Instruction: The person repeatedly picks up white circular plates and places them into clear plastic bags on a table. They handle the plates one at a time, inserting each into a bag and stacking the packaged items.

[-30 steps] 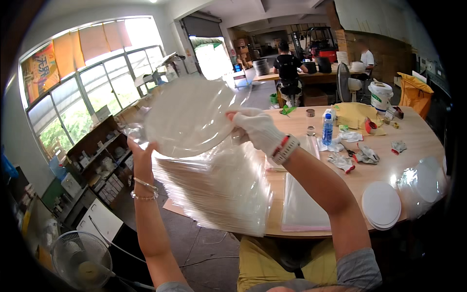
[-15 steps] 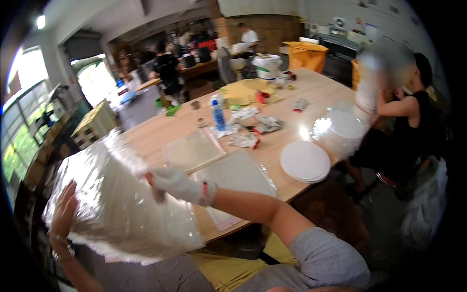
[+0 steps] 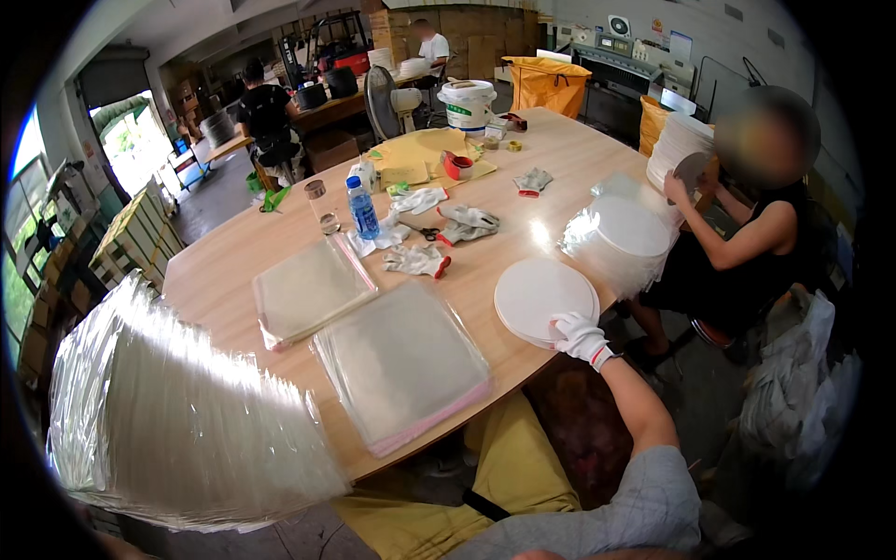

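My right hand (image 3: 583, 340), in a white knit glove with a red-trimmed cuff, grips the near right edge of a low stack of white round discs (image 3: 543, 297). Its fingertips lie over the rim; how many discs they pinch is hidden. My left hand is out of sight; only a sliver of skin shows at the lower left edge. A large fanned pile of clear plastic bags (image 3: 187, 411) leans over the table's left end. Between it and the discs lie two flat stacks of clear bags with pink edges, a nearer one (image 3: 401, 359) and a farther one (image 3: 313, 287).
On the wooden table (image 3: 252, 229) stand a blue-capped bottle (image 3: 362, 210), several work gloves (image 3: 467, 224), a red tape roll (image 3: 457, 166) and a white bucket (image 3: 467, 105). At right, a co-worker (image 3: 761, 215) holds a disc beside bagged discs (image 3: 630, 227) and a tall disc stack (image 3: 677, 149).
My gloved right hand has left the bag pile and moved right to the white discs. My left hand has dropped out of view. The pile sits lower and more fanned; the view has shifted.
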A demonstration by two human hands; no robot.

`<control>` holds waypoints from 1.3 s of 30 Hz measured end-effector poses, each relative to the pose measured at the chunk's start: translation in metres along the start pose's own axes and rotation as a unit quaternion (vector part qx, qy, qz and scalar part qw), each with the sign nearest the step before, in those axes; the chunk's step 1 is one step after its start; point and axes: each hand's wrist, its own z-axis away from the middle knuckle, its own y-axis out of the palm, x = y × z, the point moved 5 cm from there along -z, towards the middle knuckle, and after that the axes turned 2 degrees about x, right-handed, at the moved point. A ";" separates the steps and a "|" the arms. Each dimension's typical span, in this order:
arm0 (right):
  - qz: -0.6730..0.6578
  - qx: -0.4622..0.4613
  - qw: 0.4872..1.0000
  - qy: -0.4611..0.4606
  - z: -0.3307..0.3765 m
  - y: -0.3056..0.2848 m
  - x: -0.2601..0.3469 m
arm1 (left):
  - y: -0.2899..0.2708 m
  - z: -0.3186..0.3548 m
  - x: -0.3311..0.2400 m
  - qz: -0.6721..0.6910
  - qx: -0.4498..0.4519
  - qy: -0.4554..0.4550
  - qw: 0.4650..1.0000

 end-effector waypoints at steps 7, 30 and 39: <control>-0.032 -0.007 0.999 -0.039 -0.010 0.004 -0.019 | 0.198 0.053 -0.264 0.616 0.202 -0.089 0.757; -0.566 0.077 0.819 0.061 -0.049 0.039 0.131 | 0.369 0.133 -0.242 0.735 0.160 -0.385 0.534; -0.363 0.064 0.929 -0.047 -0.052 0.038 0.150 | 0.400 0.175 -0.228 0.706 0.113 -0.443 0.541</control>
